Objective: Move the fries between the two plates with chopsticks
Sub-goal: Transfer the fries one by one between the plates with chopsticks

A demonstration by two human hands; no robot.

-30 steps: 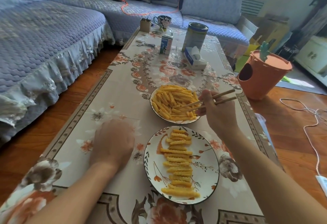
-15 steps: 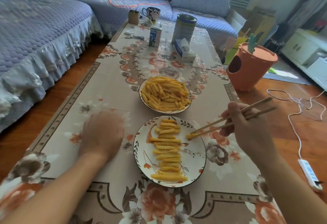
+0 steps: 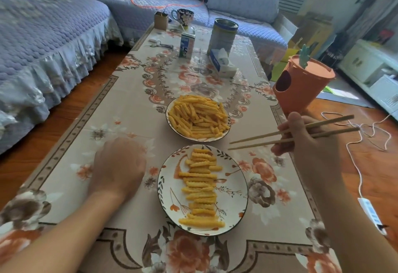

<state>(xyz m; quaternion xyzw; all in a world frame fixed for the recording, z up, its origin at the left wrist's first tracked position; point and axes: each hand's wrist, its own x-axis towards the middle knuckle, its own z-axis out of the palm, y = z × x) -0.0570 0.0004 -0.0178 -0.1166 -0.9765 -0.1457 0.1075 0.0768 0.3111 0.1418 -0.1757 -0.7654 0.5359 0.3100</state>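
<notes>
- Since half a second ago, the carried fry's been dropped; chopsticks [image 3: 290, 132] are lifted, tips slightly parted, empty, gripped by right hand [image 3: 310, 143].
- Far plate's fries [image 3: 198, 116] lie up-left of the tips.

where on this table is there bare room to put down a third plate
Bare cloth lies between the far plate and the milk carton and tissue box, and along the left edge beyond the left hand. Right of the near plate is free under the chopsticks. The far end is crowded: tin, mug, scissors.
</notes>
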